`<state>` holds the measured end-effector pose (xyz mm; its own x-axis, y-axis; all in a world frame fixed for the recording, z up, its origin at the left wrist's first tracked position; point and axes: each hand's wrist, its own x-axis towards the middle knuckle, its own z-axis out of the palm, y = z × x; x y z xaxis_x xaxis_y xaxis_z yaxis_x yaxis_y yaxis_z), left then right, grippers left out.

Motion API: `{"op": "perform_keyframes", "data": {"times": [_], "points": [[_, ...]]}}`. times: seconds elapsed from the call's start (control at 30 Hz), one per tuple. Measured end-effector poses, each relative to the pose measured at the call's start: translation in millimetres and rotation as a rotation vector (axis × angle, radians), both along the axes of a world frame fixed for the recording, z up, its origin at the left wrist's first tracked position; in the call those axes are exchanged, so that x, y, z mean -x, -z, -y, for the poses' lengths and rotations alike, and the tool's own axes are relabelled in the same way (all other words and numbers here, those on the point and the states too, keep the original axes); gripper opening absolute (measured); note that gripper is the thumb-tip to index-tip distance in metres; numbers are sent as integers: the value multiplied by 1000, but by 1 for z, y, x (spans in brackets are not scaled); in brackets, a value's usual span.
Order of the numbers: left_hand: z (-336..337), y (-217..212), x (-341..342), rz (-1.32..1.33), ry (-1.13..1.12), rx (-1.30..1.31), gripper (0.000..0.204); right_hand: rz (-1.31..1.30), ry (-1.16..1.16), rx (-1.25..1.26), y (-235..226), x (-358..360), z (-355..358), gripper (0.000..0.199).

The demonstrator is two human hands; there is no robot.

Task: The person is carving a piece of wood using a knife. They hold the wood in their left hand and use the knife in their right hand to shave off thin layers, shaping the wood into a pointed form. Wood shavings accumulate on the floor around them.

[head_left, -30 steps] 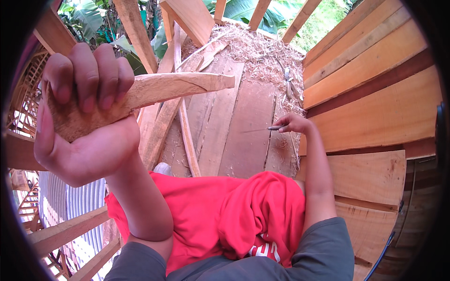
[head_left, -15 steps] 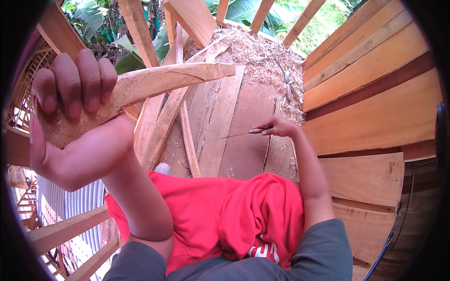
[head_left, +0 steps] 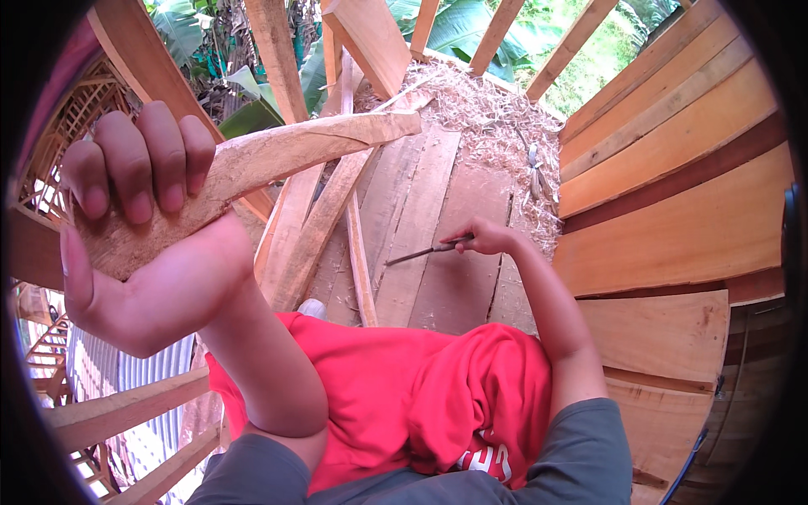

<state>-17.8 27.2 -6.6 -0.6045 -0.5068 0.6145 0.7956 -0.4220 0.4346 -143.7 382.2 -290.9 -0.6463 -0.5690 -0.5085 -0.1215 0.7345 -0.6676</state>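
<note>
My left hand point(head_left: 139, 168) is raised close to the camera at the left, its fingers wrapped round the wide end of a curved piece of wood point(head_left: 286, 151). The piece has a rough, pale face and tapers away to the right. Lower and farther off, near the middle, my right hand point(head_left: 484, 236) grips the handle of a slim, dark hand tool point(head_left: 411, 255). Its long, narrow shaft points left and slightly down, apart from the wood. Whether this tool is a file or a blade I cannot tell.
Wood shavings point(head_left: 497, 109) cover the far end of the plank floor point(head_left: 433, 181). Loose wooden strips point(head_left: 360, 261) lean left of centre. Stacked boards point(head_left: 673, 227) line the right side, and upright posts point(head_left: 497, 38) stand at the back. A red cloth point(head_left: 370, 362) lies over my lap.
My right hand has shifted slightly left, and the tool has turned to point farther down and show a broader side. My left hand still holds the wood. The view has shifted slightly.
</note>
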Motion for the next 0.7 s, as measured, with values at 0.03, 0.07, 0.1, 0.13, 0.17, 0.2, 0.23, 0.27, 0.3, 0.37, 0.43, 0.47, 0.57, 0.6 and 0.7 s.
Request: {"op": "perform_keyframes", "data": {"times": [0.03,0.07,0.1,0.13,0.17,0.2,0.23,0.27,0.3,0.37,0.43,0.47,0.57,0.6,0.7], "points": [[-1,0,1,-1,26,4,27,-72,173,-16,13,5,-5,32],[-1,0,1,-2,52,8,27,-143,346,-32,24,10,-12,32],[0,0,1,-3,64,17,27,-296,523,-70,24,20,-11,32],[1,0,1,-4,68,12,27,-450,701,-109,23,28,-12,32],[1,0,0,-4,75,7,27,-392,663,-65,21,32,-18,32],[4,0,0,-5,75,1,27,-333,618,-22,16,37,-21,32],[6,0,0,-15,71,-1,27,-275,574,20,14,40,-21,33],[9,0,0,-26,68,-3,26,-197,358,50,14,43,-18,32],[9,1,-1,-33,65,-4,26,-116,144,79,12,41,-13,32],[12,1,-1,-31,58,1,26,-41,-28,103,14,31,8,33],[12,1,-1,-30,64,5,25,-64,29,111,20,30,11,33],[12,1,-1,-27,65,9,25,-123,165,109,29,35,12,33],[11,1,-2,-31,71,2,24,-470,655,-7,42,45,7,31],[12,0,-2,-33,69,1,24,-612,828,-61,45,50,6,31],[14,-1,0,-41,43,-44,24,-406,593,126,48,60,-20,32]]}}
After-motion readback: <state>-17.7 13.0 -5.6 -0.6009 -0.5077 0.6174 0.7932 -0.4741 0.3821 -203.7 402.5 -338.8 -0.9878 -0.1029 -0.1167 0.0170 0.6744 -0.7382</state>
